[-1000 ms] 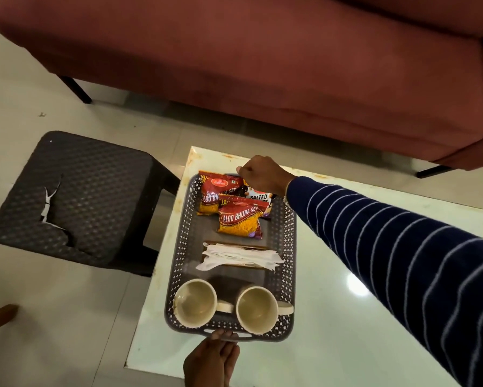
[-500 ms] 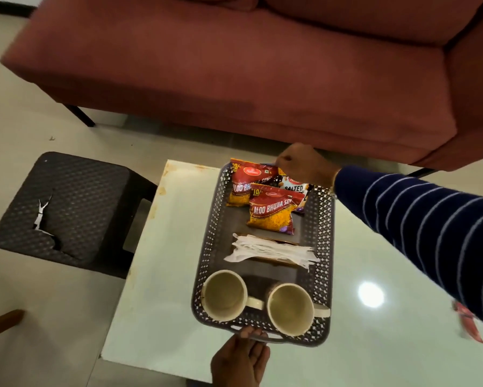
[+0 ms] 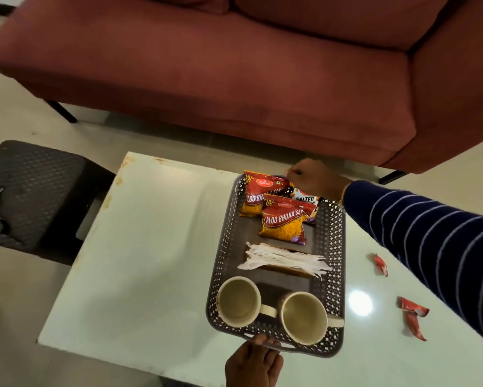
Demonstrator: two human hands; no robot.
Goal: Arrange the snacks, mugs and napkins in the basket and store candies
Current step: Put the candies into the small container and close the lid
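Note:
A grey perforated basket (image 3: 337,247) lies on the white table (image 3: 151,247). At its far end are two red Aloo Bhujia snack packets (image 3: 286,222) (image 3: 252,196) and a salted packet (image 3: 304,198). White napkins (image 3: 285,259) lie across its middle. Two cream mugs (image 3: 238,301) (image 3: 304,317) stand at the near end. My left hand (image 3: 252,364) holds the near handle, fingers on its rim. My right hand (image 3: 312,177) grips the far rim, fingers curled. Red candies (image 3: 380,264) (image 3: 412,308) lie loose on the table to the right, under my striped sleeve.
A dark woven stool (image 3: 30,191) with a torn top stands against the table's left side. A maroon sofa (image 3: 234,65) runs along the far side. The table's left half is bare, and a lamp reflection (image 3: 360,303) shows right of the basket.
The basket has slid rightwards from the table's left edge toward its middle, both hands staying on its ends. The candies have come into view at the right.

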